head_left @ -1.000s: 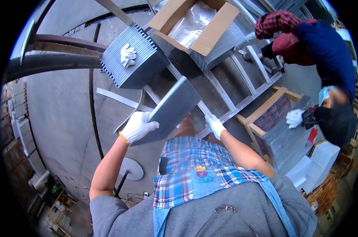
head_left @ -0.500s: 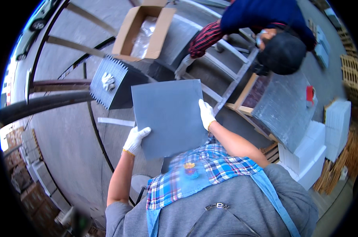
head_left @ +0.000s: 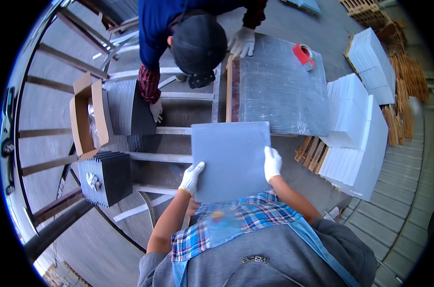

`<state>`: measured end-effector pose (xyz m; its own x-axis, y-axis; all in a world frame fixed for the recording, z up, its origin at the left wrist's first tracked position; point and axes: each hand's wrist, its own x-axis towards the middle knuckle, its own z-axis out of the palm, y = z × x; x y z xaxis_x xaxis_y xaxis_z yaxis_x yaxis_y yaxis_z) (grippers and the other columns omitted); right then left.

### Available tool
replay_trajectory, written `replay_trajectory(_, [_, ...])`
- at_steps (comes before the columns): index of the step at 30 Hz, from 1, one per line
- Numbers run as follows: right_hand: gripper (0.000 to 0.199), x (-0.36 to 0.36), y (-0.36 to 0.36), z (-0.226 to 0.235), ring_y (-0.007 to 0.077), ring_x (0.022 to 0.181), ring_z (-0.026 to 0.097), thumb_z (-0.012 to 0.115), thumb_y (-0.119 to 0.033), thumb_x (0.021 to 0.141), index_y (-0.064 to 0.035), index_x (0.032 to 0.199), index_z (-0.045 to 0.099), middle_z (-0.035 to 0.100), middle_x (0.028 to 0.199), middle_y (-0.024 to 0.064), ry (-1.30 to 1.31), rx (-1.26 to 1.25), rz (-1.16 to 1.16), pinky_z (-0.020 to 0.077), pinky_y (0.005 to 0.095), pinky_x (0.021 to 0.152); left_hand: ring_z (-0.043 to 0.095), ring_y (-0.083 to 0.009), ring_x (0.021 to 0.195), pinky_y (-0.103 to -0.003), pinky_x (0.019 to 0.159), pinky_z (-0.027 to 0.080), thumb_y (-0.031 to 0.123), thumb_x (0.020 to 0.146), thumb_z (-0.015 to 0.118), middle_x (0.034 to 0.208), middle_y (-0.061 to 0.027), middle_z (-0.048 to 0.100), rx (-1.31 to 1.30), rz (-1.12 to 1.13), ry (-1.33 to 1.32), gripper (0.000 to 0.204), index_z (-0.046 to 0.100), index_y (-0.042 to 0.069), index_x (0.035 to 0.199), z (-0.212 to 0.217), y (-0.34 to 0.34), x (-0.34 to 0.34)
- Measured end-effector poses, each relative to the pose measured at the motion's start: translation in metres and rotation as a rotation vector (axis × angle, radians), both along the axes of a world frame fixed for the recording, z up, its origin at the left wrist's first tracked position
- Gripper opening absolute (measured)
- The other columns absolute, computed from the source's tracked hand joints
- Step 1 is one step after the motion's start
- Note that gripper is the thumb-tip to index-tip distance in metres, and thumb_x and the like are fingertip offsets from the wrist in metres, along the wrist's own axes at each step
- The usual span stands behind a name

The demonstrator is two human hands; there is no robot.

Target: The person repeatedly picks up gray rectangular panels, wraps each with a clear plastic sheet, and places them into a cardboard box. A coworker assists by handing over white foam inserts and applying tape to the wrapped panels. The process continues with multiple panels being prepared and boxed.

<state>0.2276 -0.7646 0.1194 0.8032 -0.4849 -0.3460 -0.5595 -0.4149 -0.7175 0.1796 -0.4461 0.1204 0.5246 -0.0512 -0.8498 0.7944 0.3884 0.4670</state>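
Observation:
Between both hands I hold a flat grey square panel (head_left: pixel 231 161) in front of my apron, its broad face turned up. My left hand (head_left: pixel 192 178), in a white glove, grips its left edge with the thumb over the face. On the opposite edge, my gloved right hand (head_left: pixel 273 162) is closed with its fingers hidden underneath. Just beyond the panel stands a table with a scuffed grey top (head_left: pixel 279 91). A red tape dispenser (head_left: pixel 303 57) lies on that top.
Across from me a co-worker (head_left: pixel 197 43) leans over, one gloved hand on the table corner, the other by a stack of dark panels (head_left: pixel 126 106). An open carton (head_left: pixel 78 126) and another panel stack (head_left: pixel 107 177) stand left. White stacks (head_left: pixel 351 143) rise at right; metal frame bars (head_left: pixel 162 157) cross the middle.
My view and body have swung right, with the panel still in both hands. The co-worker now appears further left, a hand on the table corner.

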Motion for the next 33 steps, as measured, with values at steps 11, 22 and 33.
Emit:
replay_trajectory(11, [0.054,0.104,-0.151,-0.019,0.0432,0.103,0.063,0.053,-0.049,0.098,0.0014,0.112,0.065,0.068,0.108,0.0268,-0.029,-0.13,-0.049,0.0472,0.0476,0.09,0.069,-0.0299,0.096,-0.039,0.086,0.051,0.058,0.088,0.067,0.104,-0.0205,0.072,0.545,-0.48,-0.328,0.07,0.068,-0.007,0.114,-0.052,-0.131,0.19])
replay_trajectory(22, [0.052,0.217,-0.176,0.034,0.0448,0.107,0.063,0.051,-0.048,0.094,0.0009,0.105,0.066,0.067,0.111,0.0284,0.262,-0.497,0.331,0.0497,0.0535,0.089,0.066,-0.0453,0.088,-0.047,0.081,0.049,0.072,0.088,0.057,0.088,-0.03,0.068,0.848,-0.423,-0.394,0.079,0.068,-0.007,0.089,-0.067,-0.174,0.246])
replay_trajectory(33, [0.069,0.246,-0.093,-0.02,0.0358,0.144,0.035,0.052,-0.051,0.097,-0.005,0.147,0.046,0.042,0.155,0.0165,-0.301,-0.734,0.796,0.0232,0.0552,0.118,0.063,-0.0396,0.076,-0.047,0.077,0.048,0.069,0.091,0.055,0.081,-0.027,0.068,0.953,-0.404,-0.364,0.079,0.068,-0.009,0.094,-0.047,-0.186,0.249])
